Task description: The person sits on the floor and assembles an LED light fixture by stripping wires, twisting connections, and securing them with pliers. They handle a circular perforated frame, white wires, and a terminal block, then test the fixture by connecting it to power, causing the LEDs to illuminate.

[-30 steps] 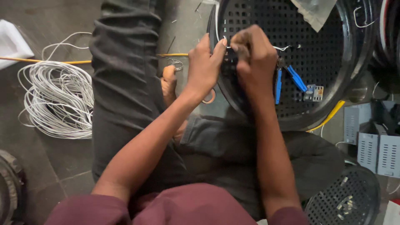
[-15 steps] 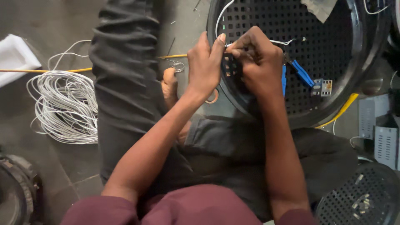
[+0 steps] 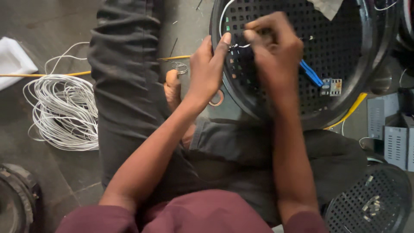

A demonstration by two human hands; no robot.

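Note:
A round black perforated metal plate with a raised rim rests against my lap at the upper right. My left hand is at its left rim, thumb and fingers pinching a thin white wire. My right hand lies over the plate, fingers closed on the same wire end and on a tool with blue handles that pokes out under the palm. A small grey terminal block sits on the plate beside the tool. What the fingers pinch is mostly hidden.
A coil of white wire lies on the grey floor at the left, with a yellow cable running past it. A second perforated disc is at the lower right, grey vented boxes beside it, a dark round part at the lower left.
Both hands have stayed at the plate's left rim, working the wire. The view has shifted slightly, so the plate and coil sit a little differently in frame.

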